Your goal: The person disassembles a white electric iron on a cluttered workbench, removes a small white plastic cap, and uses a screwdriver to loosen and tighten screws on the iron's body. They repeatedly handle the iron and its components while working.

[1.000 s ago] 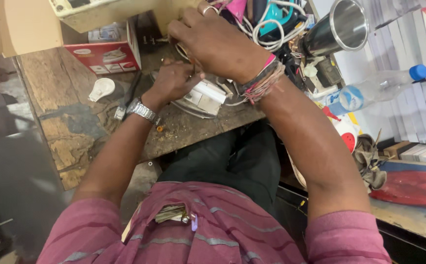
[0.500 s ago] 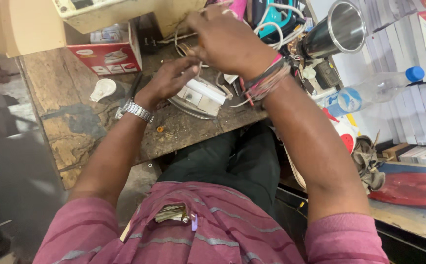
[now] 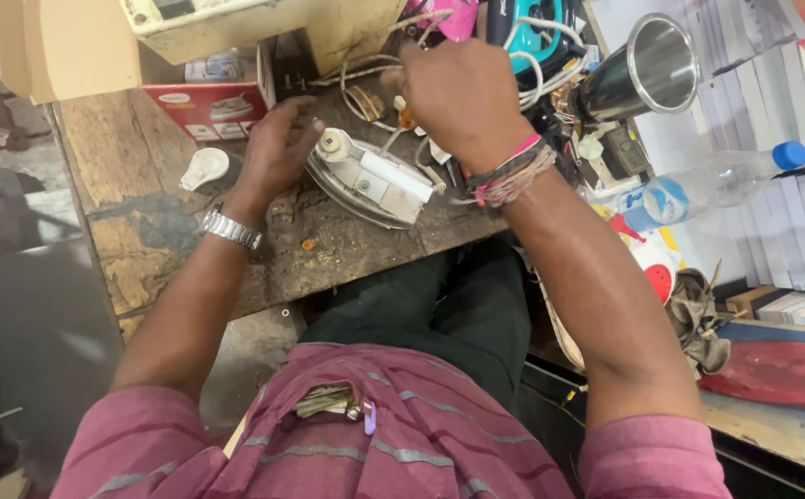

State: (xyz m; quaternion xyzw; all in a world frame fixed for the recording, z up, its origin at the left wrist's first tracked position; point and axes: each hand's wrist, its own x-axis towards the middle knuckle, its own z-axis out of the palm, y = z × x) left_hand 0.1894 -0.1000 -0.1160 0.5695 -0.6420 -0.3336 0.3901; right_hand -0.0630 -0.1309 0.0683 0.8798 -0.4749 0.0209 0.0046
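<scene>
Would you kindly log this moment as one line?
left hand: steadying opened metal clothes-iron base | right hand: over white cords, grip unclear | surface: worn wooden bench

The bench (image 3: 153, 231) is rough, stained wood. The opened iron (image 3: 365, 180) shows shiny metal and white, probably plastic, parts. The cup (image 3: 647, 69) is polished steel; the bottle (image 3: 698, 189) clear plastic.
</scene>
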